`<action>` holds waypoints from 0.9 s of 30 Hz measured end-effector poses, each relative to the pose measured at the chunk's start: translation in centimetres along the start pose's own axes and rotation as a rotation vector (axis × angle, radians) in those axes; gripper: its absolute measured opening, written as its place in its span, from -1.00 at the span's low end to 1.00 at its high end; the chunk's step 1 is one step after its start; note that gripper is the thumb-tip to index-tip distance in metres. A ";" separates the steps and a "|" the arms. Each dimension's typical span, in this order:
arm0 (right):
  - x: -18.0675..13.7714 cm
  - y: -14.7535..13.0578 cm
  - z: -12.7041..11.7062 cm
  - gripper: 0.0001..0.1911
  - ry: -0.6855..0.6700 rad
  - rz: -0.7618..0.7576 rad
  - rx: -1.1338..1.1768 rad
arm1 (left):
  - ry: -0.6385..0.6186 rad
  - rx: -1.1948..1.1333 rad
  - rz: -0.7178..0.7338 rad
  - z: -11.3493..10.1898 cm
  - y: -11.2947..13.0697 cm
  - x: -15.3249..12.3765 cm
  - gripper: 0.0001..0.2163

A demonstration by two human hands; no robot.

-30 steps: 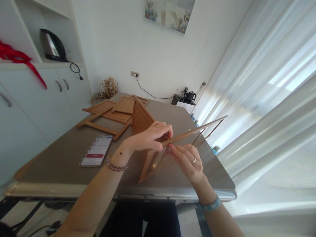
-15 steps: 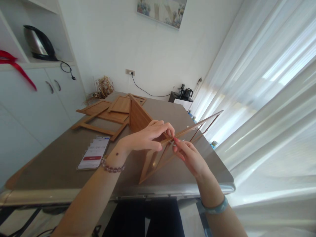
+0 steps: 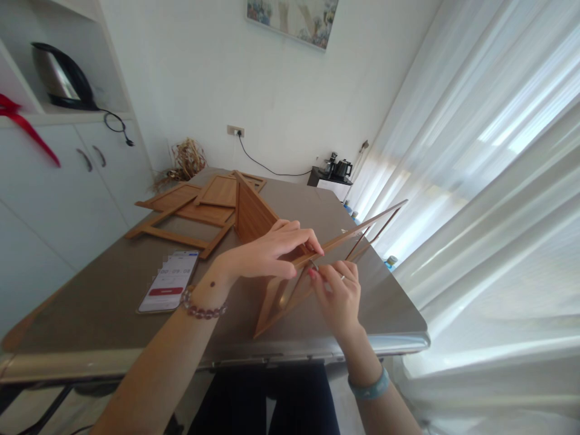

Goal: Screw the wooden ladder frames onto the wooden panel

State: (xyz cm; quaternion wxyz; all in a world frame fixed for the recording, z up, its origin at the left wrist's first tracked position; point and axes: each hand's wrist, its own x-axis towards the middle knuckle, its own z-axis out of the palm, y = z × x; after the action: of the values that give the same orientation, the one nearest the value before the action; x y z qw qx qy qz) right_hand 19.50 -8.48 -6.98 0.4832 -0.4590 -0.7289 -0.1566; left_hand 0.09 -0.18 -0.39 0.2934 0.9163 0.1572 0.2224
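Note:
A wooden frame with a clear pane (image 3: 267, 311) stands on edge on the table, joined near my hands to an upright wooden panel (image 3: 254, 211). My left hand (image 3: 267, 251) steadies the frame's top edge, fingers curled over it and thumb on the near side. Just below those fingertips, my right hand (image 3: 338, 290) pinches a thin metal hex key (image 3: 314, 264) against the frame. Most of the key is hidden by the fingers.
Several wooden panels and an open frame (image 3: 176, 238) lie at the table's left. A phone (image 3: 168, 283) showing a timer lies nearer me. The table's front edge (image 3: 281, 350) runs close to my body. Curtains (image 3: 475, 254) hang along the right side.
My right hand has turned and dropped slightly, its knuckles now facing up and the hex key now mostly covered. My left hand stays on the frame.

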 end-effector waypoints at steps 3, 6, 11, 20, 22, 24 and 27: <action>0.3 -1.8 0.1 -0.52 -0.076 0.255 0.216 | -0.001 -0.014 -0.011 0.0 0.1 0.0 -0.66; 0.8 -4.0 0.4 -0.49 -0.175 0.653 0.643 | -0.009 -0.004 -0.026 -0.1 0.4 0.0 -0.65; 1.7 -5.9 0.5 -0.61 -0.087 0.984 1.254 | -0.001 0.025 -0.003 -0.1 0.5 0.1 -0.66; 2.3 -6.3 -1.3 -0.74 -0.092 1.023 1.404 | -0.026 0.011 0.026 -0.3 0.5 0.2 -0.65; 2.2 -6.0 -0.5 -0.71 -0.114 1.041 1.417 | -0.017 0.008 0.030 -0.2 0.5 0.2 -0.65; 1.9 -5.6 0.4 -0.61 -0.130 1.021 1.354 | -0.008 0.006 0.042 -0.1 0.4 0.2 -0.65; 1.4 -5.1 1.3 -0.45 -0.109 0.978 1.152 | -0.009 0.006 0.065 -0.1 0.4 0.3 -0.67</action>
State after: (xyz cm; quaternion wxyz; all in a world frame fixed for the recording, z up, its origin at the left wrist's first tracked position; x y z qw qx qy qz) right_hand 14.37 -9.56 -5.29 0.6243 -0.4118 -0.4319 0.5041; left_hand 0.33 -0.32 -0.01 0.2841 0.9228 0.1269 0.2273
